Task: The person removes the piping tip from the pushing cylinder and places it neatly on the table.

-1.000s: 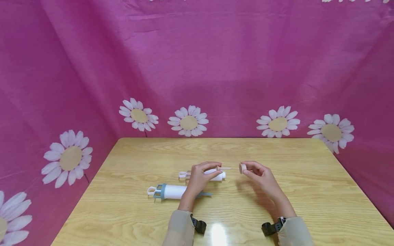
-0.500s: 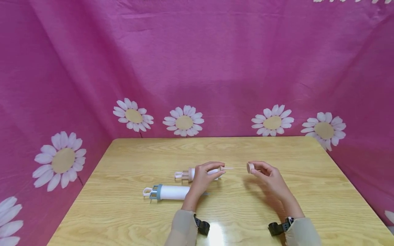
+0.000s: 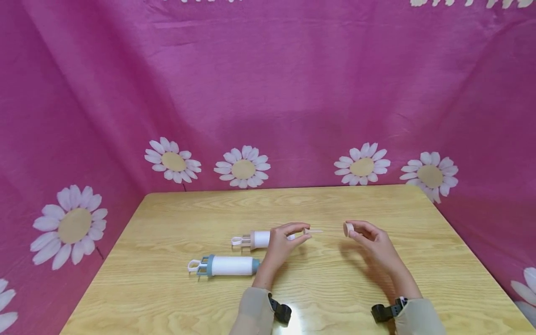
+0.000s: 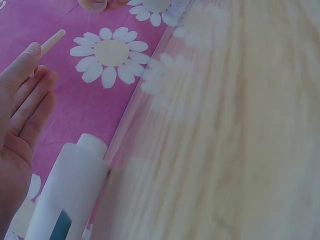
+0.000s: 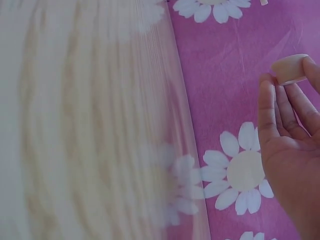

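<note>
In the head view my left hand (image 3: 284, 241) pinches a slim pale nozzle (image 3: 315, 231) between thumb and fingertips, its thin tip pointing right. The same nozzle (image 4: 53, 42) stands out past the thumb in the left wrist view. My right hand (image 3: 376, 243) pinches a short, round beige cap (image 3: 348, 229), held apart from the nozzle tip. Behind and left of my left hand lies a white-barrelled syringe with a beige collar (image 3: 261, 239), partly covered by the hand. Nearer to me lies a larger white syringe with teal ends (image 3: 231, 266), beside my left forearm.
Both syringes lie on a wood-grain table (image 3: 201, 307), their white ring handles pointing left. A pink curtain with large daisies (image 3: 293, 93) hangs along the table's back and sides. Each wrist wears a black strapped camera (image 3: 281, 311).
Both hands have shifted right over the table, still pinching the nozzle and the cap. The gap between nozzle tip and cap has widened somewhat. The view has turned slightly; the syringes stay put.
</note>
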Tool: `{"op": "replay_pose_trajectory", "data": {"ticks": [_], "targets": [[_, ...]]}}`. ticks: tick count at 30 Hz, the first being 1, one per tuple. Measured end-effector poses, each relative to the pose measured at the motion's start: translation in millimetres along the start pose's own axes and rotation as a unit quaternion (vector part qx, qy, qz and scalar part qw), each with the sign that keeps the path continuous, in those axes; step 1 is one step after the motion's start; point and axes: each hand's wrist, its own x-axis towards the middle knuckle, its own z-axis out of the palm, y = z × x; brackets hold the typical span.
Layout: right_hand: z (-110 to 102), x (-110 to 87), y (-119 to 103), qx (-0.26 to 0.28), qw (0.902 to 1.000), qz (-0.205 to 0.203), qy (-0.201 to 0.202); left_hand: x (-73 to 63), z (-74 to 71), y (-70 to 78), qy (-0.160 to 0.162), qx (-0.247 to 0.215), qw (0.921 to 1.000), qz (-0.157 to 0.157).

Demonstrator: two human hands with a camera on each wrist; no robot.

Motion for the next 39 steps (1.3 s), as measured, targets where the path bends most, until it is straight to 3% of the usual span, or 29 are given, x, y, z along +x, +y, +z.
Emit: {"op": "replay_pose_trajectory", "data": {"ticks": [20, 26, 36, 39], "targets": [[-10, -1.3, 13, -0.014, 0.9997, 0.018, 0.009, 0.4, 16.4, -6.1, -0.007, -0.029, 0.9991, -0.03], [-12, -0.3, 16, -0.048, 0.9984, 0.028, 0.009, 1.3, 18.6, -4.0, -0.007, -0.022, 0.9995, -0.021], [-21, 6.3, 22, -0.129, 0.9916, 0.01, 0.003, 3.1, 23.4, 1.7, -0.021, -0.032, 0.9979, -0.053], [-24, 7.0, 23, -0.149, 0.9887, 0.014, 0.004, 3.9, 26.2, 2.5, -0.023, -0.037, 0.998, -0.046]]}}
